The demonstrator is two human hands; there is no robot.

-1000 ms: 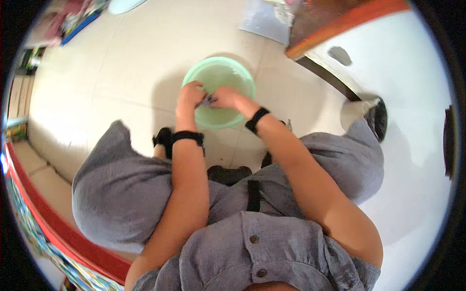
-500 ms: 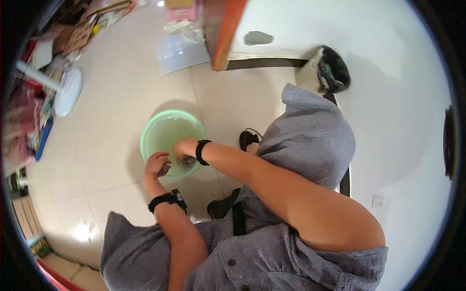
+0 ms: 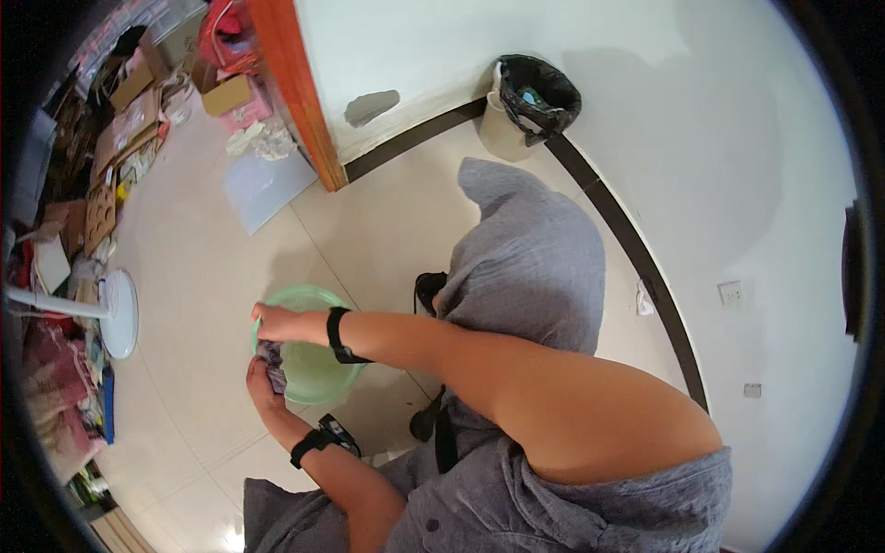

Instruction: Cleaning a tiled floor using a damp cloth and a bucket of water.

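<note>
Tiled floor, lt-coloured, bears green basin. Head view: bunched dark cloth at basin's L side, betw. hands. L hand grips it; R hand bends over its upper end, fingers part hidden, can't tell if closed on it. Rec.: work cloth inside rim so drips stay in; hold both ends firmly; keep R wristband dry. Vs 0.5 s ago: R hand shifted from mid-basin to L rim; waste bin now further L in frame.

Greyish cloth only partly in view.
</note>
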